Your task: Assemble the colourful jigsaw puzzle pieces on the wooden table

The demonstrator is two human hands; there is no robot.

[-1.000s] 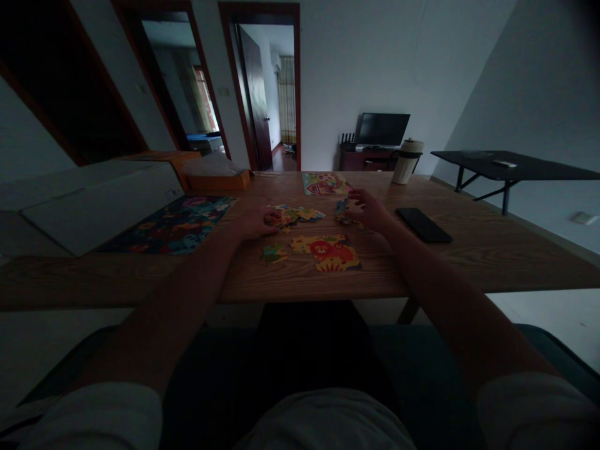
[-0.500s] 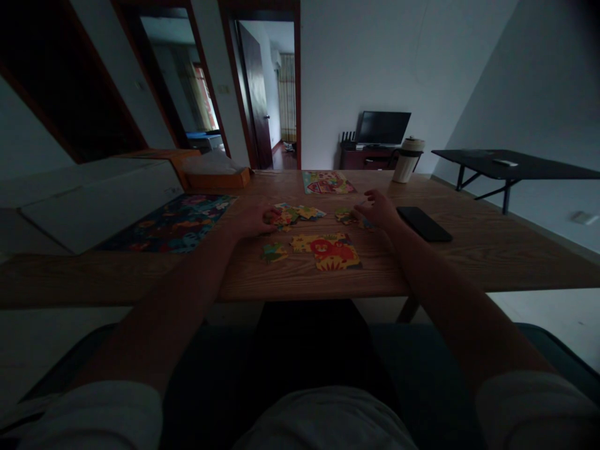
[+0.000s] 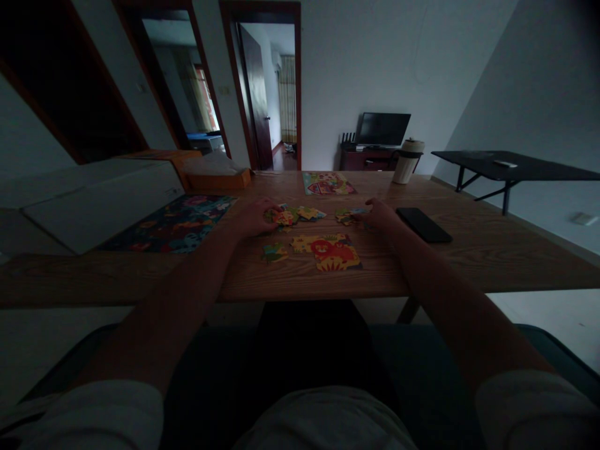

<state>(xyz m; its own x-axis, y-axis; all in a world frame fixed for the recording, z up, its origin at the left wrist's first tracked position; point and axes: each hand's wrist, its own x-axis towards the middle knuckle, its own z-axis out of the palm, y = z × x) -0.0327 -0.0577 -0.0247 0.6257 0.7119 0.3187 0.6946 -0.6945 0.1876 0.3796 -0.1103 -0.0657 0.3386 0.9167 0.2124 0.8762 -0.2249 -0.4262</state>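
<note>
Right now we are sorting loose jigsaw pieces on the wooden table (image 3: 469,256). Our left hand (image 3: 255,217) is resting curled on the left heap of loose pieces (image 3: 293,215), its fingers bent over them; the dim light is keeping us from telling whether a piece is actually pinched. Our right hand (image 3: 382,215) is lying beside the smaller right heap (image 3: 349,215), fingertips touching its edge, and we cannot tell whether it is gripping anything.

Nearer to us, between the two hands, the joined lion section (image 3: 330,252) is lying flat, with a lone green piece (image 3: 274,252) just left of it. We are judging this as the picking-out step: choosing a piece to fit onto the section. The next move would call for lifting one piece cleanly out of a heap and turning it until its edge matches.

That joined section is running with its long axis across the table, left to right, picture side up, its jagged open edge pointing towards the heaps.

A finished puzzle (image 3: 175,222) is lying to the left, a phone (image 3: 424,225) to the right.
</note>
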